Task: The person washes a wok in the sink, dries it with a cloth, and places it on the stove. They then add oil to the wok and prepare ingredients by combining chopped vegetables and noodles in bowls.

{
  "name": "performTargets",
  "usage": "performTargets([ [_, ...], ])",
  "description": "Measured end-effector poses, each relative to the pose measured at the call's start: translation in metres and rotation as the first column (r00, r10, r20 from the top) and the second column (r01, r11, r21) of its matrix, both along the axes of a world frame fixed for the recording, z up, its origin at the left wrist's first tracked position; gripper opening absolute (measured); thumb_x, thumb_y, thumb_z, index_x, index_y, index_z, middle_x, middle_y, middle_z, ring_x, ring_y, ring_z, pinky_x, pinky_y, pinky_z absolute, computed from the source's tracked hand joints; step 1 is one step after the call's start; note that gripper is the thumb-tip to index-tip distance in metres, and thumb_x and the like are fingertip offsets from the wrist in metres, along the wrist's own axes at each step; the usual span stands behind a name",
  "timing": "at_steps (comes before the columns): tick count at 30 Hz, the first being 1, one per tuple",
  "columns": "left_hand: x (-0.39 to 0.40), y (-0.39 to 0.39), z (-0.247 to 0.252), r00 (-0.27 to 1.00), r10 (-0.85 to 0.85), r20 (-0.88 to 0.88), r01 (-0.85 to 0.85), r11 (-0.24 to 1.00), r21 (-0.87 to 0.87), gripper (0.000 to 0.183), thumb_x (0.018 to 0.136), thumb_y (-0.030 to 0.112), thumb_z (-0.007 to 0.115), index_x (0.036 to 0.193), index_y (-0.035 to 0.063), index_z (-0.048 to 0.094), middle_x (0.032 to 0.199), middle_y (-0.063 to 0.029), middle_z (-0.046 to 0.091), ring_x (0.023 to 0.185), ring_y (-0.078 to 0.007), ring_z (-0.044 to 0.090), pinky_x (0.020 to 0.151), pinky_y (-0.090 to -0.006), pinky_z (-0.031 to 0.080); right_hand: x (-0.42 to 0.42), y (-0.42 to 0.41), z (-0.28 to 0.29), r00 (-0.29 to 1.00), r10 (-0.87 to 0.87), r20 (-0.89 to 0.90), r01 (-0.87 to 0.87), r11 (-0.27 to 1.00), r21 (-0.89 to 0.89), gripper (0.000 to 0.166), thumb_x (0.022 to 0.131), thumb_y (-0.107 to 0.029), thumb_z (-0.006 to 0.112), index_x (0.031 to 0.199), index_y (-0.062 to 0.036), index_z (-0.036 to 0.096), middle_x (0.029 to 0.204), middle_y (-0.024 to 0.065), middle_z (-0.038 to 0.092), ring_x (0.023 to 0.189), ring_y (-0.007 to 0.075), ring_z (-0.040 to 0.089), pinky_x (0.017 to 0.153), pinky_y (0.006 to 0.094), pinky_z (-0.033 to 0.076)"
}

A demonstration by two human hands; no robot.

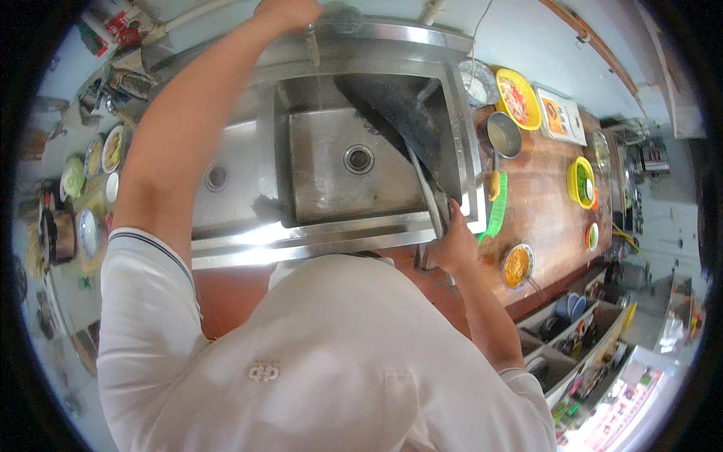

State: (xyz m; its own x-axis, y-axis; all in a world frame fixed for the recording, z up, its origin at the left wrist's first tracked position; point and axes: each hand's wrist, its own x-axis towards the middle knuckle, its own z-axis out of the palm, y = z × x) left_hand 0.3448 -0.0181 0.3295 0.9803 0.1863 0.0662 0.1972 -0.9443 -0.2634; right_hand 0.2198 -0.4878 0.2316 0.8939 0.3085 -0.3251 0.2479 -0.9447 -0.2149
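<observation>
My right hand (456, 240), at the sink's near right corner, grips the metal handle of a dark wok (395, 107). The wok stands tilted in the right basin of a stainless steel sink (333, 186), leaning to the basin's far right side. My left arm reaches up to the top edge of the picture. There my left hand (291, 12) is by the tap (312, 45), partly cut off; its fingers and what they touch do not show clearly. A thin stream of water seems to fall from the tap. The basin's drain (358, 159) is visible.
On the wooden table (542, 198) at right stand a metal scoop (504, 135), a green-bristled brush (497, 209), a yellow basket of shredded food (517, 101) and a bowl of orange food (517, 268). Dishes and a pot (59, 231) are at left; open drawers (576, 333) at lower right.
</observation>
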Motion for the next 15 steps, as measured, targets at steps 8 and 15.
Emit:
performTargets([
  [8,-0.068,0.037,-0.031,0.948,0.129,0.292,0.178,0.545,-0.820,0.077,0.076,0.039,0.066,0.137,0.0056,0.033,0.123,-0.0222,0.053,0.113,-0.0282,0.053,0.092,-0.0346,0.043,-0.088,0.004,0.011,0.933,-0.208,0.294,0.177,0.976,0.128,0.076,0.068,-0.023,0.071,0.133,-0.0105,0.035,0.115,0.0149,0.057,0.101,0.0323,0.059,0.081,0.0407,0.048],
  [15,-0.193,0.097,-0.111,0.980,-0.006,0.201,0.175,0.515,-0.839,0.063,0.086,0.015,0.058,0.140,0.0082,0.027,0.128,-0.0200,0.045,0.109,-0.0252,0.052,0.090,-0.0346,0.043,-0.157,0.046,0.062,0.908,-0.365,0.205,0.305,0.912,0.275,0.081,0.065,-0.030,0.072,0.133,-0.0082,0.034,0.113,0.0190,0.057,0.101,0.0347,0.057,0.086,0.0414,0.046],
])
